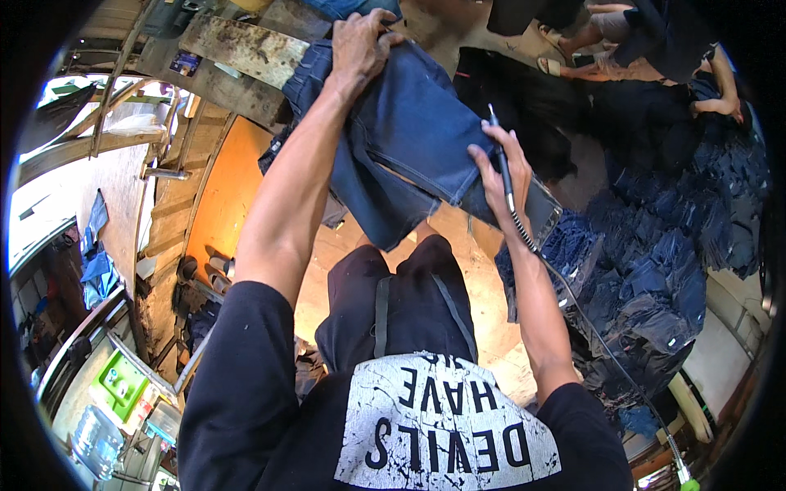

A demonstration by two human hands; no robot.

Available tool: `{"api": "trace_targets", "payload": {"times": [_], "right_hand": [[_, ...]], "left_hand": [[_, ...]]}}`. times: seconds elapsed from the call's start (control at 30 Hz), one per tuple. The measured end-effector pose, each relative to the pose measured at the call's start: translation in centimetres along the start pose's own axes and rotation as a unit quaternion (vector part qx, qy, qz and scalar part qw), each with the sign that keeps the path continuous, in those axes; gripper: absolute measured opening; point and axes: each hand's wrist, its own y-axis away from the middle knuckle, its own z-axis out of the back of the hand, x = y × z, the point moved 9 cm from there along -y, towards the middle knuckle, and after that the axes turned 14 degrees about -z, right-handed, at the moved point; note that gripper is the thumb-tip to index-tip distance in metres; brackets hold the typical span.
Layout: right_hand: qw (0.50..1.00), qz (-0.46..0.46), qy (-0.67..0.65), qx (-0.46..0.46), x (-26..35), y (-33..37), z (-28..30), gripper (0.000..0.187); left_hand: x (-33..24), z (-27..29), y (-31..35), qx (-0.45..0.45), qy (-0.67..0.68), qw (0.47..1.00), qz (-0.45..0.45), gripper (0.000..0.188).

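A pair of dark blue denim shorts (409,106) is spread in front of me, waistband to the left and leg openings toward me and to the right. My left hand (360,51) is closed on their far edge, fingers curled over the cloth. In my right hand (509,176) is a slim pen-shaped rotary handpiece (502,164) with a thin metal tip pointing up and away. Its tip is close to the hem side of the shorts; I cannot tell if it touches. A coiled cable (522,233) runs from the handpiece along my right forearm.
A stained wooden plank (237,49) lies beyond the shorts. To the right is a large heap of dark denim garments (647,262), with the cable passing over it. At upper right, another person's hand (720,106) is on dark cloth. An orange panel (227,184) stands left.
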Motion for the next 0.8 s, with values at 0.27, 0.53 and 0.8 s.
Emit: {"api": "trace_targets", "payload": {"times": [0.27,0.53,0.8], "right_hand": [[0.993,-0.067,-0.076,0.057,-4.0,-1.6,1.3,0.035],[0.979,-0.118,-0.129,0.105,-6.6,-2.9,0.7,0.042],[0.991,-0.031,-0.124,0.05,-6.2,-1.8,1.3,0.04]], "left_hand": [[-20.1,4.3,19.3,-0.027,0.399,0.775,0.489,0.032],[-22.5,-3.4,22.1,-0.033,0.58,0.682,0.444,0.066],[-24.0,-3.5,26.1,-0.135,0.621,0.617,0.464,0.048]]}}
